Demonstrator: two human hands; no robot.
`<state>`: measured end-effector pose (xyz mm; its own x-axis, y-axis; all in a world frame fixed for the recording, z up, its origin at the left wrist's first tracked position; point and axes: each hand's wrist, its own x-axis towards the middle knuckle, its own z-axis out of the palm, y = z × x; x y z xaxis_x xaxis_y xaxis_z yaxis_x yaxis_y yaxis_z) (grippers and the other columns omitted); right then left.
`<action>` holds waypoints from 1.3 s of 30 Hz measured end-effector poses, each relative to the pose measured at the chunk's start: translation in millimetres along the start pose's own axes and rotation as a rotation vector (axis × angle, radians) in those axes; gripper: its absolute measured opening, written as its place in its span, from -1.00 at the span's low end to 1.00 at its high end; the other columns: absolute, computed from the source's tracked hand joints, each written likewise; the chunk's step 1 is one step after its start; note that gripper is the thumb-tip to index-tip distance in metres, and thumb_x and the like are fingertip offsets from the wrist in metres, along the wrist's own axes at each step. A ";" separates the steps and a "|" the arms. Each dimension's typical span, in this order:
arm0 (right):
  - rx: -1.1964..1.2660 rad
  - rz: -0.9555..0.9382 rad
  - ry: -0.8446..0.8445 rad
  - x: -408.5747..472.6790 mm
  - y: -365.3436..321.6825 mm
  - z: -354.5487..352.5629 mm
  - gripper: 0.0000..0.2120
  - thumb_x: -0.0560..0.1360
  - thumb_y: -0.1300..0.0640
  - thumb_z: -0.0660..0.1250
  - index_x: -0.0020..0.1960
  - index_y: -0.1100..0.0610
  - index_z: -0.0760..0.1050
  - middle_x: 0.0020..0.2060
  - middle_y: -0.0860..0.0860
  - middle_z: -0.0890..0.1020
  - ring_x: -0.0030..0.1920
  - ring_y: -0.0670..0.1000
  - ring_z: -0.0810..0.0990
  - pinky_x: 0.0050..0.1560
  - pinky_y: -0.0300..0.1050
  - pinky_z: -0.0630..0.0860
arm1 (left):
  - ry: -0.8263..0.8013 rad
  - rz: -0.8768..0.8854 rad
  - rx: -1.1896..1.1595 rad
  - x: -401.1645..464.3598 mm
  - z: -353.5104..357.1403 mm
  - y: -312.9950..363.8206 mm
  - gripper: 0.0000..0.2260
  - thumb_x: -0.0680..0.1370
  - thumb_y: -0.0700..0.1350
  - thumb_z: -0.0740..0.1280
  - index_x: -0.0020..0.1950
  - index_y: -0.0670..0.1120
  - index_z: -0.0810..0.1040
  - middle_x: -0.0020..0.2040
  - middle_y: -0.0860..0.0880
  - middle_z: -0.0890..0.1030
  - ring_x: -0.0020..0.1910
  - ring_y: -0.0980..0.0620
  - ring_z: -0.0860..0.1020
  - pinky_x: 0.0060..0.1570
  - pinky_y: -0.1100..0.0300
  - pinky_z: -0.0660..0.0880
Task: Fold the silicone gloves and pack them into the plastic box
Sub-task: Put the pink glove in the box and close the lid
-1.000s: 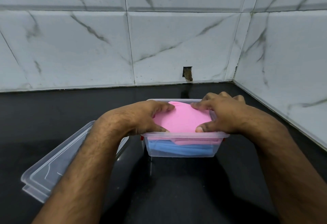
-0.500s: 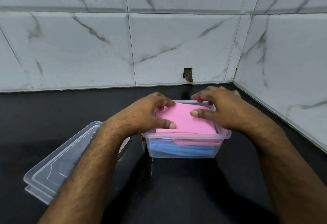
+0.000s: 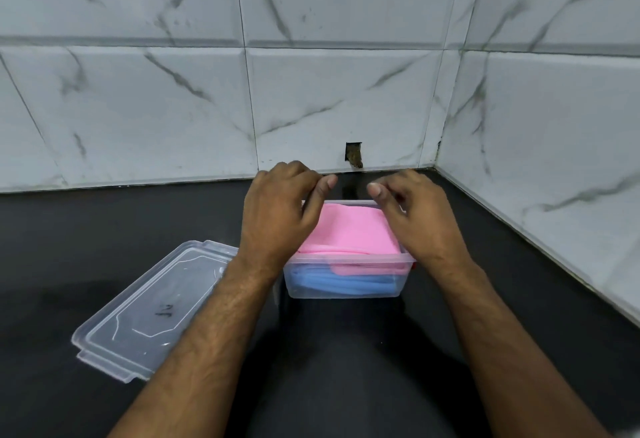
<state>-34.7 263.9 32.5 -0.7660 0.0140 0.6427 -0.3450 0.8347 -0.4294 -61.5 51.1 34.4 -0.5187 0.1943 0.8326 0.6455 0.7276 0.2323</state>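
A clear plastic box (image 3: 346, 276) sits on the black bench (image 3: 104, 229), near the corner where two marble-tiled walls (image 3: 311, 91) meet. Inside it, a folded pink glove (image 3: 346, 229) lies on top, its surface rising a little above the rim, and a blue glove (image 3: 341, 283) shows through the front wall beneath it. Both gloves are in the box.

The left hand (image 3: 280, 212) is over the box's left side, fingers curled loosely, the thumb pointing toward the middle; its grip is loose and holds nothing. The right hand (image 3: 419, 216) is over the right side in a mirrored pose, fingers bent, thumb toward the middle, grip likewise slack and empty. Whether either hand touches the pink glove or the rim cannot be told, as the hands cover those edges.

The lid (image 3: 149, 309) lies flat on the bench to the left of the box, partly under the left forearm, with dark handwriting on it. A small rectangular hole (image 3: 353, 154) is cut in the back wall just above the bench.
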 end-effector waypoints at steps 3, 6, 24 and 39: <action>0.092 -0.036 0.051 -30.3 -0.1 -6.0 -0.67 0.67 -0.14 0.22 0.05 0.03 0.67 -0.07 -0.10 0.61 -0.01 -0.04 0.56 0.07 0.16 0.52 | 0.092 0.148 0.006 -15.1 -8.2 6.0 -0.62 0.70 0.06 0.24 -0.14 -0.11 0.69 -0.21 -0.02 0.64 -0.21 -0.08 0.57 -0.18 -0.02 0.41; 0.050 -0.103 -0.070 -61.8 -4.7 -8.1 -0.64 0.64 -0.20 0.20 0.20 -0.02 0.63 0.02 -0.14 0.59 0.08 -0.07 0.55 0.07 0.06 0.47 | 0.078 0.363 0.041 -34.4 -11.1 7.3 -0.73 0.66 0.01 0.36 -0.11 -0.12 0.71 -0.17 -0.04 0.66 -0.21 -0.11 0.59 -0.20 -0.03 0.44; -0.213 -0.130 -0.082 -77.0 -11.3 11.9 -0.80 0.61 0.14 0.37 0.22 0.07 0.63 0.01 -0.01 0.57 0.07 0.07 0.52 0.06 -0.05 0.27 | -0.233 0.126 0.129 -54.5 -6.2 -3.1 -0.74 0.58 0.12 0.41 -0.05 -0.06 0.72 -0.09 0.00 0.68 -0.01 -0.08 0.60 0.04 -0.01 0.42; -0.272 -0.120 0.090 -92.6 -46.7 21.5 -0.70 0.60 0.10 0.37 0.32 0.07 0.58 0.19 0.04 0.57 0.21 0.05 0.49 0.19 0.00 0.21 | -0.075 -0.058 0.048 -67.5 -13.4 -1.1 -0.71 0.64 0.02 0.37 0.26 -0.13 0.60 0.21 -0.09 0.64 0.24 -0.11 0.56 0.27 0.01 0.41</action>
<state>40.7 211.7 -20.6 -0.6735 -0.0550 0.7371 -0.2628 0.9499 -0.1693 -19.7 28.3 -15.3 -0.5961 0.1984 0.7780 0.5864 0.7695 0.2530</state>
